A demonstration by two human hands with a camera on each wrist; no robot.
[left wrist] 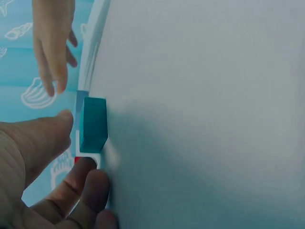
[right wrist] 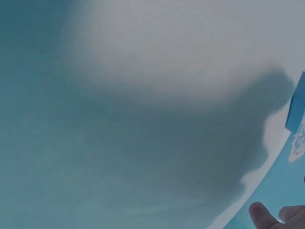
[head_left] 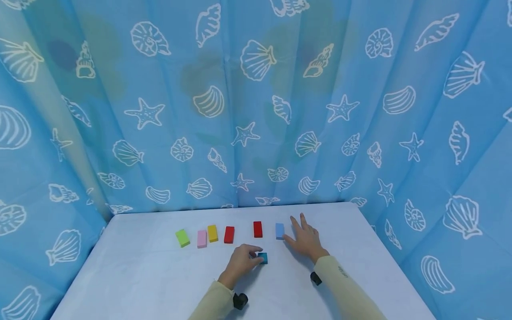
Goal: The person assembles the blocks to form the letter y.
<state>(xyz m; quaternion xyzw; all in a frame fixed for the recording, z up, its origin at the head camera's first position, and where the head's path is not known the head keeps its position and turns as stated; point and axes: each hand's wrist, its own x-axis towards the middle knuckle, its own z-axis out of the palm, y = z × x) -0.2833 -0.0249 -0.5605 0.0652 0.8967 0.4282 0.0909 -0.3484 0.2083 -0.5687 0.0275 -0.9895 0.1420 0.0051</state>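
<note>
Left hand (head_left: 240,262) fingers partly hide the teal block (head_left: 263,258).

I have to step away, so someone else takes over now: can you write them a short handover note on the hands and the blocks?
Left hand: pinches the teal block on the white table, in front of the row.
Right hand: flat and open on the table, beside the light blue block.
Row, left to right: green block, pink block, yellow block, red block, second red block, light blue.
Done: six blocks lined up.
Left: likely the teal block joins the row.
</note>
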